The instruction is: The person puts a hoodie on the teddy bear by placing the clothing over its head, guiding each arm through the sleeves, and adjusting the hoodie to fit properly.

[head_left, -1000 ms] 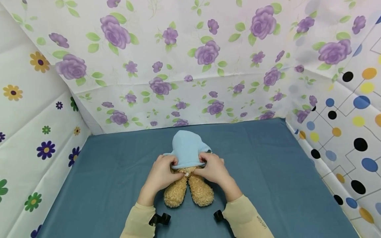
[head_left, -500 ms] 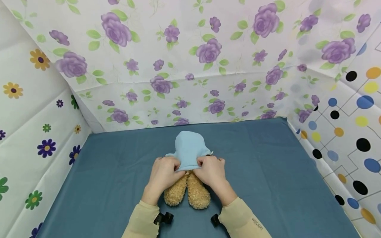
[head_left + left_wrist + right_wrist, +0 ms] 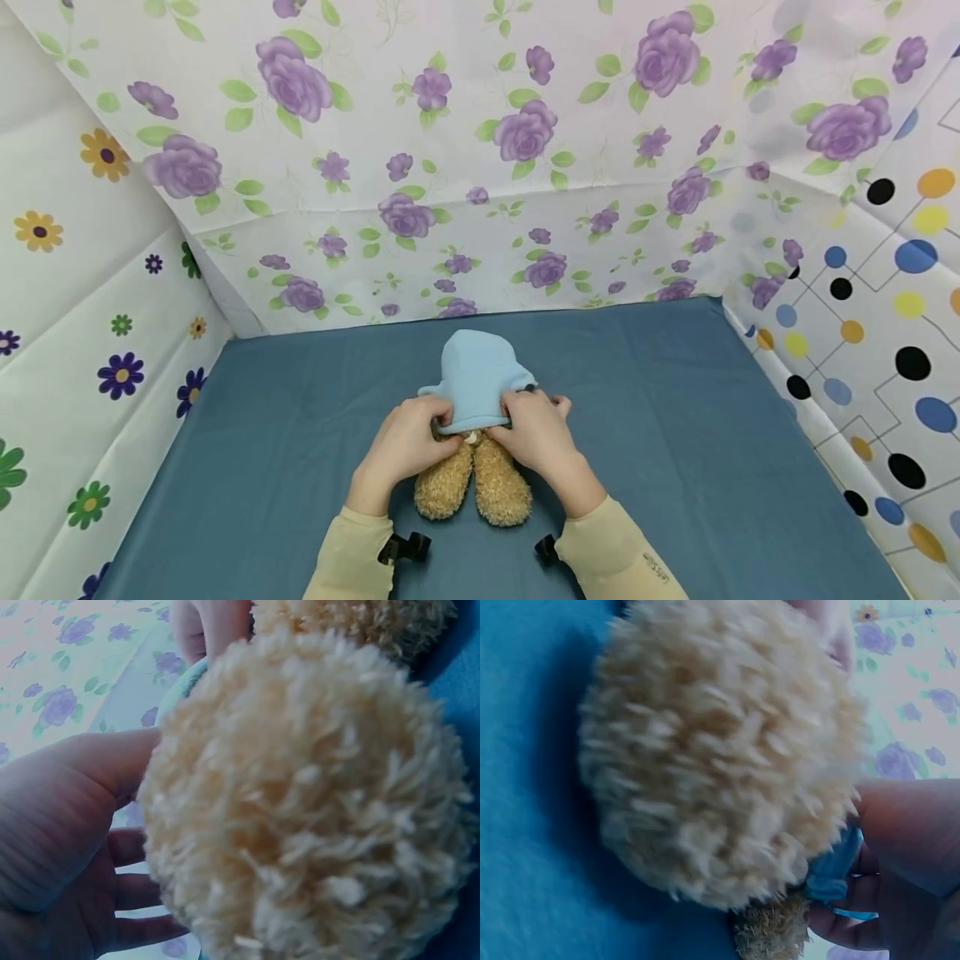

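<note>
A plush toy with two curly tan legs [image 3: 502, 492] lies on the cloth, feet towards me. A small light blue garment [image 3: 480, 375], with short sleeve-like bits at its sides, covers the rest of it. My left hand [image 3: 408, 437] grips the left of the hem, its thumb against the toy. On the opposite side, my right hand [image 3: 542, 425] holds the hem; blue fabric [image 3: 831, 870] shows between thumb and fingers in the right wrist view. A rounded foot [image 3: 307, 795] fills most of the left wrist view and hides some fingertips.
Blue cloth [image 3: 300, 450] spreads under the toy and around both hands. Behind it rises a curtain with purple roses [image 3: 525, 133]. Patterned sheets stand at the left [image 3: 45, 333] and right [image 3: 862, 358]. Black wrist mounts [image 3: 405, 547] sit at the sleeve cuffs.
The hem came down over the toy's lower body and hid it, then lifted slightly, so the white bit between the legs shows again. Both hands stayed at the hem, thumbs shifting with it.
</note>
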`<state>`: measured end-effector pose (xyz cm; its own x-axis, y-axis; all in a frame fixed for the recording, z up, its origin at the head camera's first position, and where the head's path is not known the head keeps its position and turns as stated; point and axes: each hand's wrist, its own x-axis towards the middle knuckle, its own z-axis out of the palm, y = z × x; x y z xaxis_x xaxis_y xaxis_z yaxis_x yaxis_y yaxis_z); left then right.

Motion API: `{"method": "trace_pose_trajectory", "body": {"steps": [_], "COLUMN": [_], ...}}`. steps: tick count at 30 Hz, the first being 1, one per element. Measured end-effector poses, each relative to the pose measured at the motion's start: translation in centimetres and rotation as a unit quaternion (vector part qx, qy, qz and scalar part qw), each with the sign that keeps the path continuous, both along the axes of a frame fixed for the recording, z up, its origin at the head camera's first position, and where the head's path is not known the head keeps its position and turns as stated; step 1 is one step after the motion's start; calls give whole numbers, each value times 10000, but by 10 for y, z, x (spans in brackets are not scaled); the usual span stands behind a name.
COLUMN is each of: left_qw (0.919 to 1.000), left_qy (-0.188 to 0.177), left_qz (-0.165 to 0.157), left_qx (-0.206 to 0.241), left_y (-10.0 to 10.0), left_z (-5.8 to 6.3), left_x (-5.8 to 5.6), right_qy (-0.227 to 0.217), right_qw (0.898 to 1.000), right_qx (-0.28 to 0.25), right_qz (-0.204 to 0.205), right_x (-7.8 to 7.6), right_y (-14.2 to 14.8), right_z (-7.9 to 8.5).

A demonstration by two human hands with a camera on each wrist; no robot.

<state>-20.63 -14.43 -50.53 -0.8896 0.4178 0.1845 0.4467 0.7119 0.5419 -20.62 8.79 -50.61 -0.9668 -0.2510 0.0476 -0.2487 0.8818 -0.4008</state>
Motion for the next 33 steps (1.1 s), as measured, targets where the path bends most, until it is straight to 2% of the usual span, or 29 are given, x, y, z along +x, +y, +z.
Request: {"method": "trace_pose_trajectory", "body": {"steps": [6, 10, 13, 21, 25, 28, 30, 33], "left_qw": [9992, 9989, 9991, 9968, 9980, 9997, 9999, 9997], "left_qy": [306, 414, 359, 606, 451, 152, -7, -41], "left_qz": [-217, -226, -216, -518, -439, -199, -32, 202], "left_qx": [-159, -63, 63, 9, -16, 77, 141, 148], "left_y": [2, 6, 9, 12, 11, 11, 11, 12], "left_z": [0, -1, -1, 1, 1, 0, -1, -3], "left_x": [0, 1, 2, 3, 3, 3, 3, 4], "right_qy": [305, 233, 192, 643, 607, 125, -251, -575], "right_qw": [9986, 9983, 9973, 9922, 9955, 9991, 9977, 9949], "right_qx": [425, 345, 278, 439, 161, -337, -626, -771], "right_qz": [-123, -397, -648, -976, -705, -239, 51, 317], "right_x": [3, 0, -2, -6, -10, -13, -15, -15], "right_y": [-5, -5, -4, -8, -1, 13, 24, 32], "right_z": [-2, -6, -8, -18, -16, -8, -2, 4]}}
